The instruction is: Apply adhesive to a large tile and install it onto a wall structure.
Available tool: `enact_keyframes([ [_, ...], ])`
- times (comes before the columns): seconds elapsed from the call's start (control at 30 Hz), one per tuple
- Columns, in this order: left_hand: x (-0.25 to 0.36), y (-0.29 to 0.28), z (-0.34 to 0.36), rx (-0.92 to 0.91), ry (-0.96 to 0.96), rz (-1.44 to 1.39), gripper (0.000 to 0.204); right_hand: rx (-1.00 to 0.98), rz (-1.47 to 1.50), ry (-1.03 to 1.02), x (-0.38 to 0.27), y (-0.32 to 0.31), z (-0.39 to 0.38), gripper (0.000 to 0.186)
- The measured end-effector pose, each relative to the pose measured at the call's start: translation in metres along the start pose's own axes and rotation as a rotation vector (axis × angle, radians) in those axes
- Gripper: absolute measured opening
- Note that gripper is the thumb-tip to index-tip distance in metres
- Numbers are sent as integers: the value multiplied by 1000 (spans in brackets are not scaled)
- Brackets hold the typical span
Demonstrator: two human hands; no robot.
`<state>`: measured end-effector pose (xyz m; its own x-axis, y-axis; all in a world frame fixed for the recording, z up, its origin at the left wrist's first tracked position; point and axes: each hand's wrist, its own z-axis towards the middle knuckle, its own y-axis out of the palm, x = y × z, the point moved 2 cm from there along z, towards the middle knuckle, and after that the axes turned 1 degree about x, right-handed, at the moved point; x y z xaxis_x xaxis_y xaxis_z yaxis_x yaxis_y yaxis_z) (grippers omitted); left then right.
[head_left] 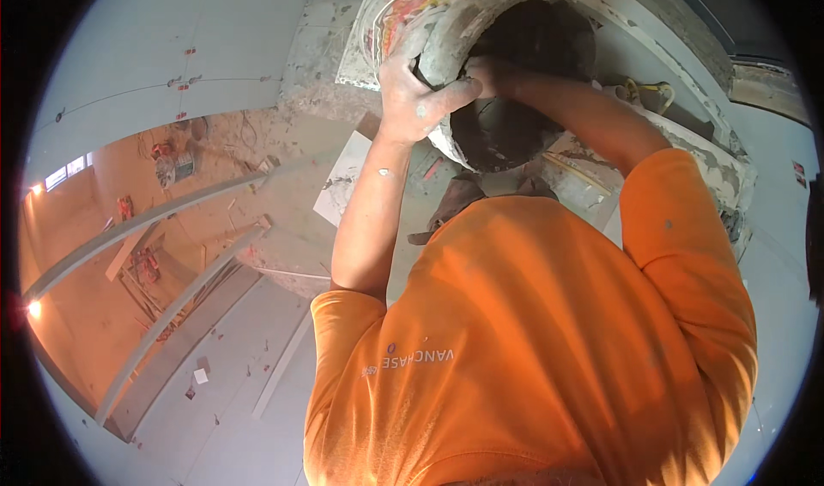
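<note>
Head view: the bucket [446, 35] is in front of the person, at the top centre, tilted so that its dark mouth faces the body. Its pale outer wall bears red and yellow print and a coating of grey, plaster-like residue; a thin white line curves along its left side.

The left hand [418, 104] is closed on the near-left part of the bucket rim, thumb extended toward the right hand. Pale smears mark the skin. The right hand [491, 78] is at the bucket mouth, just beside the left thumb, with the forearm crossing the opening from the right. Its fingers are shaded and partly hidden; whether they grip or merely touch the rim, I cannot tell.

The person wears an orange shirt [532, 314]. Dark footwear [459, 198] shows below the bucket. A pale board [343, 177] lies left of it, near the left forearm. To the right, a wooden strip [579, 170] lies near the bucket, and a yellow object [661, 91] sits beyond the right forearm. Light-grey wall panels [154, 57] stand at upper left, above an orange-lit area crossed by two long rails [146, 215].
</note>
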<state>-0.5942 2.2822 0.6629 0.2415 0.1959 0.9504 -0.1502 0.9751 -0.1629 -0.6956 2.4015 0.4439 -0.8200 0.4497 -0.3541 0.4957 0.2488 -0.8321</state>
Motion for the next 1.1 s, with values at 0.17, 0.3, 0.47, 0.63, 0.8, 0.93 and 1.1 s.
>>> enact_keyframes([
  [0.17,1,3,-8,69,3,67,65,326,683,10,-13,20,24,41],
  [0.3,0,3,-9,77,2,61,65,574,1004,20,-23,48,33,44],
  [0.47,1,-1,-6,86,72,90,66,255,1317,487,-39,27,1,32],
  [0.63,7,-7,5,145,26,-34,64,401,213,86,-36,-59,-73,28],
  [0.8,-4,-21,23,206,-56,-142,62,355,419,249,-21,-88,-147,35],
  [0.93,-37,-49,42,252,-215,-256,63,480,674,355,-27,-104,-230,43],
  [1.1,-71,-101,72,427,-280,-281,59,721,509,251,-21,-84,-331,40],
])
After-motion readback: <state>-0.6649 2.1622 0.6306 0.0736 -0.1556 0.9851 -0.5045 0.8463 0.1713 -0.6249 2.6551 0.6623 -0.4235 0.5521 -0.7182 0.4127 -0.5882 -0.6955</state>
